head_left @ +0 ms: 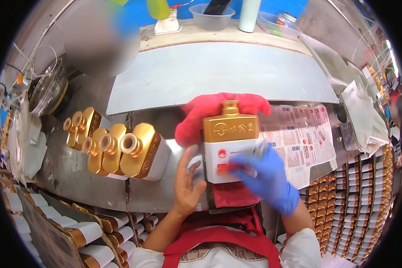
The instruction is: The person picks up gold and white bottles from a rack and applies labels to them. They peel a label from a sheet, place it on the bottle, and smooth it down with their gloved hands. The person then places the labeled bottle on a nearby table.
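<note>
Lying back on a red cloth (195,119), near the front edge of the tabletop (98,196), a gold-and-white bottle (225,142) points its neck (230,108) away from the person. Its long axis runs roughly straight outward, base nearest the wearer, decorated broad face turned up to view. The left hand (188,185), bare, is just beside the bottle's left edge, its grip released, fingers extended. The right hand (270,178), blue-gloved and blurred, reaches over the lower right of the white panel, fingertips near a red patch (221,169); whether its grip is clenched on anything cannot be told. Left: five similar bottles (140,154) in two groups. Right: a printed sheet (299,138) beside the bottle.
</note>
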`<state>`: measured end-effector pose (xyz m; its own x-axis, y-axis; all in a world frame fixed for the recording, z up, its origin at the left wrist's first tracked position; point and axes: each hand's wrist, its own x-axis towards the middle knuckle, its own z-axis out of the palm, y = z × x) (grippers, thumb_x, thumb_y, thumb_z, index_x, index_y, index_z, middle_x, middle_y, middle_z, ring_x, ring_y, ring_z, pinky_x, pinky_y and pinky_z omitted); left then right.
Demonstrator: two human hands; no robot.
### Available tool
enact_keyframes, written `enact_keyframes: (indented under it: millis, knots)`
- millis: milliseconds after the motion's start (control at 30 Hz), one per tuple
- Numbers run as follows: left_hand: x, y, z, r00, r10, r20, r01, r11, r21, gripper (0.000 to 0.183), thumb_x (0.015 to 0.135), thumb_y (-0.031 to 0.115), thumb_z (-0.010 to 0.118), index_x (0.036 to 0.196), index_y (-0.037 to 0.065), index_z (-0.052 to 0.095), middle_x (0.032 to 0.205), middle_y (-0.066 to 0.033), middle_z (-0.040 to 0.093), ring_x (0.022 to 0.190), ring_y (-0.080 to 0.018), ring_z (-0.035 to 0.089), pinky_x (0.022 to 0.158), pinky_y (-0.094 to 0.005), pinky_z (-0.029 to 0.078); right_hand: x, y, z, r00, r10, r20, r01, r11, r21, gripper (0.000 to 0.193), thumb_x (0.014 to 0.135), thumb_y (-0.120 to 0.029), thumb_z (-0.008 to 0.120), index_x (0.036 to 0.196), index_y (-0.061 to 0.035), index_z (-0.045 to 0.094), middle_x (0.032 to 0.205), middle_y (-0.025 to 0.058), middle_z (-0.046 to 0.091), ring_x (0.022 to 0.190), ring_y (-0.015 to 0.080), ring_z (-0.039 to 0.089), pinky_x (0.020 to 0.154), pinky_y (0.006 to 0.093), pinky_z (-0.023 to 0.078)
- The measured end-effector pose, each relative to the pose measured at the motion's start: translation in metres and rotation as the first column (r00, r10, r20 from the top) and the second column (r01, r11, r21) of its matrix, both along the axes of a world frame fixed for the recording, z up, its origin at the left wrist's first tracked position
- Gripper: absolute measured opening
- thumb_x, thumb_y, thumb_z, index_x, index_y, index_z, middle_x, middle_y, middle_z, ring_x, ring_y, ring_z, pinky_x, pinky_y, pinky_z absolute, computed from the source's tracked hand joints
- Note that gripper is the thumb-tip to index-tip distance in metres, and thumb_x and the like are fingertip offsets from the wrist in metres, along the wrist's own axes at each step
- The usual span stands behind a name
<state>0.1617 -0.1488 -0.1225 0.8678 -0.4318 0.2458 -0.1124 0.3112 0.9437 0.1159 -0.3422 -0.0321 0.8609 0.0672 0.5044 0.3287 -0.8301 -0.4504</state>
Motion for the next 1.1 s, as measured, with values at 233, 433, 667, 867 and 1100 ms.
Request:
enact_keyframes:
  millis: [233,433,667,867,1100]
  knots:
    - [-0.001,0.005,-0.004,0.908,0.015,0.419,-0.117,0.969,0.218,0.079,0.081,0.037,0.07,0.14,0.0,0.033,0.139,-0.025,0.038,0.129,-0.0371,0.033,0.106,-0.0428,0.029,-0.042,-0.022,-0.033,0.944,0.115,-0.309,-0.04,0.971,0.237,0.017,0.071,-0.024,0.078,0.08,-0.0135,0.069,0.082,0.0052,0.065,0.062,0.0231,0.057,0.057,0.034,0.048]
    - [-0.01,0.011,-0.009,0.619,-0.187,0.763,-0.216,0.893,0.394,0.071,0.076,0.037,0.076,0.132,0.008,0.045,0.133,-0.0305,0.036,0.123,-0.0437,0.037,0.099,-0.0509,0.036,-0.023,-0.055,0.002,0.995,0.076,0.067,-0.063,0.981,-0.184,0.023,0.074,-0.022,0.074,0.096,-0.0189,0.067,0.087,0.0017,0.066,0.07,0.0247,0.058,0.063,0.0371,0.048]
    - [-0.011,0.029,-0.012,0.512,-0.188,0.838,-0.366,0.835,0.411,0.059,0.078,0.038,0.072,0.126,0.01,0.05,0.126,-0.0306,0.044,0.114,-0.0434,0.045,0.093,-0.0528,0.041,-0.082,-0.044,-0.012,0.947,0.126,-0.295,-0.128,0.992,0.011,0.018,0.076,-0.024,0.072,0.089,-0.0118,0.069,0.076,0.0052,0.065,0.071,0.0269,0.062,0.066,0.036,0.049]
    - [-0.027,0.027,-0.019,0.579,-0.03,0.815,-0.42,0.846,0.329,0.048,0.079,0.03,0.07,0.12,0.01,0.054,0.117,-0.027,0.05,0.103,-0.0402,0.053,0.086,-0.0521,0.045,0.001,-0.017,-0.011,0.912,0.226,-0.343,0.02,0.809,0.587,0.014,0.078,-0.016,0.059,0.089,-0.0066,0.059,0.095,0.0096,0.061,0.076,0.0283,0.06,0.068,0.0383,0.048]
    - [-0.018,0.033,-0.007,0.627,0.002,0.779,-0.509,0.758,0.407,0.059,0.084,0.036,0.065,0.124,-0.004,0.047,0.111,-0.0212,0.06,0.098,-0.0342,0.055,0.09,-0.0485,0.04,-0.058,-0.017,-0.038,0.972,0.201,-0.118,-0.205,0.979,-0.018,0.015,0.083,-0.019,0.062,0.096,-0.0111,0.06,0.077,0.0016,0.053,0.072,0.0212,0.057,0.061,0.0335,0.047]
